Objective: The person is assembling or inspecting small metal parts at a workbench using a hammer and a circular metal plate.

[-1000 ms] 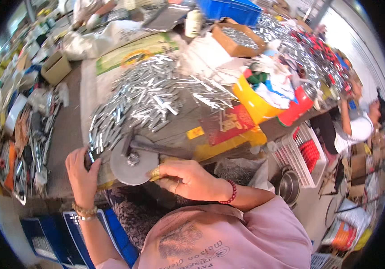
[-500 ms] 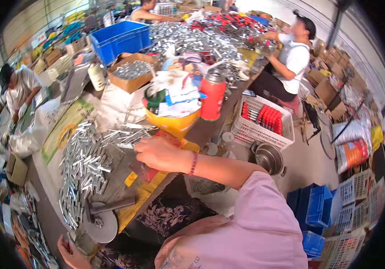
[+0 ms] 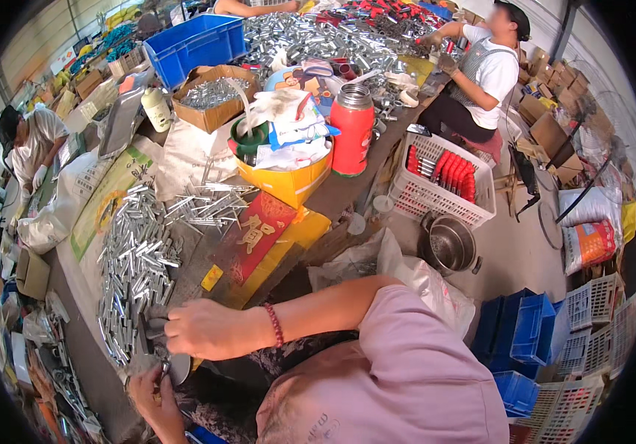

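My right hand [image 3: 203, 329], a dark red bead bracelet at its wrist, is closed above the work spot at the table's near left edge. Its fingers are curled round the handle of a hammer, whose dark head [image 3: 142, 334] shows just left of them. Below it, my left hand [image 3: 154, 396] has thumb and fingers bent together on a small shiny metal piece [image 3: 164, 368], partly hidden. A round grey metal disc [image 3: 182, 368] lies between the hands, mostly covered. A long heap of silver metal tubes [image 3: 136, 259] lies just beyond them.
More tubes [image 3: 211, 206] lie scattered near a red paper [image 3: 259, 229]. A yellow box [image 3: 288, 185] of cloths and a red flask [image 3: 352, 133] stand farther back. At right are a white crate [image 3: 436, 196] of red-handled tools and a steel pot [image 3: 450, 244]. Other people work nearby.
My right hand has come from the scattered tubes down and left to the hammer, which lay on the disc. My left hand has risen to the disc's edge.
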The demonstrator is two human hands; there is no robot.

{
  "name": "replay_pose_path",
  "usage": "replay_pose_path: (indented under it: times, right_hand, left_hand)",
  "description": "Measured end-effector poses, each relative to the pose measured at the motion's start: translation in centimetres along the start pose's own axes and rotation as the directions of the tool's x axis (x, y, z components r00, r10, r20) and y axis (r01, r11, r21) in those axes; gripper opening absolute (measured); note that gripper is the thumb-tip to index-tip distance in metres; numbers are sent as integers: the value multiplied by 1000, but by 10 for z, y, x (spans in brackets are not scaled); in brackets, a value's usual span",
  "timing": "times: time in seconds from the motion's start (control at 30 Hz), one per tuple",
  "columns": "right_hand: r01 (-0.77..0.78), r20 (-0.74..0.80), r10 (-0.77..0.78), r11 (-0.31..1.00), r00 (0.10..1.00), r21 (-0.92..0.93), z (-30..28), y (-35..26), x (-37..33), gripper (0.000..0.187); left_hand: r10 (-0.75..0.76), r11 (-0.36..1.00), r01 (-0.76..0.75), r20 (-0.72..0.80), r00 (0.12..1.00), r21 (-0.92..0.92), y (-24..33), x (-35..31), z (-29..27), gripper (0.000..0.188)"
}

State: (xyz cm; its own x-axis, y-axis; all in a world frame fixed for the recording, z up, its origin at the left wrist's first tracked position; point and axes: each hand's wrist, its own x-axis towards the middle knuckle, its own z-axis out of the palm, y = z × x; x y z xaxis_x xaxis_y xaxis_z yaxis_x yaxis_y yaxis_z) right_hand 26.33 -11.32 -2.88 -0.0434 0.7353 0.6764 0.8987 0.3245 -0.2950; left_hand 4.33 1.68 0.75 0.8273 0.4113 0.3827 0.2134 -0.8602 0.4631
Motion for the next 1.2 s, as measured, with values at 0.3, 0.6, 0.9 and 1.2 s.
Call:
replay_pose_path:
  times: [0.3,0.6,0.9,1.2]
  right_hand:
    - [17,78,-21,999,997,42,32,-16,13,9]
    - [-70,181,62,997,982,39,-4,-19,25,11]
    - [-46,174,42,999,984,21,6,-22,29,10]
    - [52,237,-52,999,970,5,1,-16,30,11]
  left_hand:
    - [-254,967,253,-115,960,-23,-7,-33,9,15]
    - [-237,971,228,-185,954,-68,0,-25,12,20]
    - [-219,975,206,-208,953,-81,-5,-26,10,20]
    - [-234,968,213,-177,956,-132,-8,-26,11,21]
